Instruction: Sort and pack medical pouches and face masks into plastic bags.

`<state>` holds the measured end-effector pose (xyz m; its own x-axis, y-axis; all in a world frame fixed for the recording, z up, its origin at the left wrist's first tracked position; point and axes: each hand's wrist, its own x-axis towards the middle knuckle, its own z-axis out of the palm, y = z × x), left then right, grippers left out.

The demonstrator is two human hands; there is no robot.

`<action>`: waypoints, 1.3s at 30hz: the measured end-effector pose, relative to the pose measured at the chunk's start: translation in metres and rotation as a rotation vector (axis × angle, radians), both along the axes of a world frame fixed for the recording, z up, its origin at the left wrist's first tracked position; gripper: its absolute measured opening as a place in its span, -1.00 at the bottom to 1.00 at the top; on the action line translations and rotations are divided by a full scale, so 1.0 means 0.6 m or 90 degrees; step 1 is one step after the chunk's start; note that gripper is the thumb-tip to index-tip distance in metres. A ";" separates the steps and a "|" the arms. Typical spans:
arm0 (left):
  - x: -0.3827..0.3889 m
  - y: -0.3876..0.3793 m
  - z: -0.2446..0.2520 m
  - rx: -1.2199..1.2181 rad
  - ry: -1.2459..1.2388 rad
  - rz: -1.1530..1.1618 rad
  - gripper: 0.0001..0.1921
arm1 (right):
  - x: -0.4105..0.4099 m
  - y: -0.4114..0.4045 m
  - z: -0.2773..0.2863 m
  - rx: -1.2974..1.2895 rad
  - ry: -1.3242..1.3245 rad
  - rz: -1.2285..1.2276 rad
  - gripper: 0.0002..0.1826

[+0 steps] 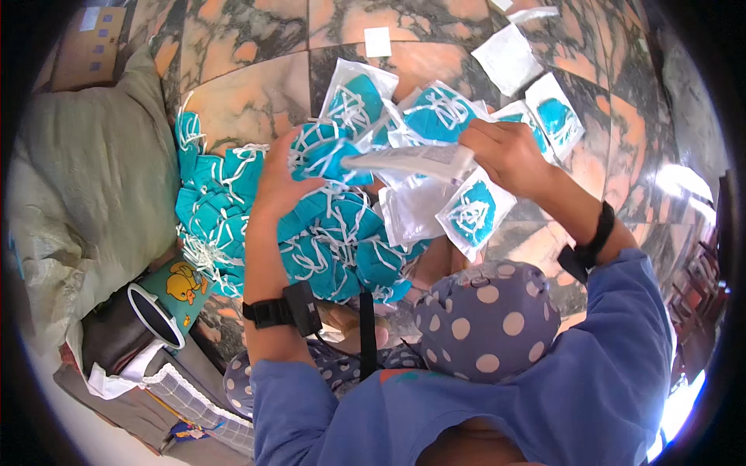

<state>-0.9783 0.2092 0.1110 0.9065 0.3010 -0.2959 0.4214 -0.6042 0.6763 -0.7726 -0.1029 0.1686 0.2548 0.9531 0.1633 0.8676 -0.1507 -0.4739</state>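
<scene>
My left hand (278, 177) is over a heap of teal fabric face masks (227, 212) with white straps. Its thumb is spread away from its fingers, beside a blurred teal mask (329, 160); whether it grips that mask I cannot tell. In my right hand (507, 154) is the end of a clear plastic pouch (425, 160) bearing print. The pouch's other end reaches the blurred mask. Beyond and under it lie several bagged masks, among them one bagged mask (442, 113) near my right fingers and another bagged mask (475, 212) closer to me.
A large pale sack (99, 186) stands at the left, beside a green bin with a duck print (183, 282). White pouches (508, 58) and a white paper square (377, 42) lie on the marble-patterned floor (245, 87). My polka-dot-covered knee (486, 320) is near the heap.
</scene>
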 end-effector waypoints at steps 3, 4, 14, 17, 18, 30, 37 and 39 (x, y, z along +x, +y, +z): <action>0.048 -0.033 0.023 -0.196 -0.136 0.016 -0.28 | 0.008 0.016 0.002 0.022 0.021 -0.021 -0.82; 0.039 -0.046 0.025 -0.196 -0.130 0.019 -0.28 | -0.007 0.014 0.007 0.021 0.028 -0.019 -0.82; -0.007 -0.009 -0.011 -0.015 0.200 -0.101 -0.59 | 0.096 -0.072 -0.054 0.136 0.540 -0.642 -0.61; 0.004 -0.045 -0.010 0.170 0.174 -0.039 -0.56 | 0.119 -0.104 -0.077 0.144 0.777 -0.787 -0.41; 0.016 -0.057 -0.017 0.169 0.169 -0.046 -0.56 | 0.120 -0.113 -0.093 0.103 0.810 -0.813 -0.34; 0.107 -0.173 -0.101 -0.076 -0.053 0.005 -0.58 | -0.012 -0.066 -0.227 -0.169 0.565 -0.685 -0.61; 0.128 -0.144 -0.017 -0.047 -0.192 0.106 -0.14 | -0.008 -0.023 -0.051 0.175 0.103 -0.316 -0.71; 0.139 -0.133 0.006 -0.108 -0.176 0.085 -0.10 | -0.006 -0.020 -0.023 0.219 0.007 -0.184 -0.64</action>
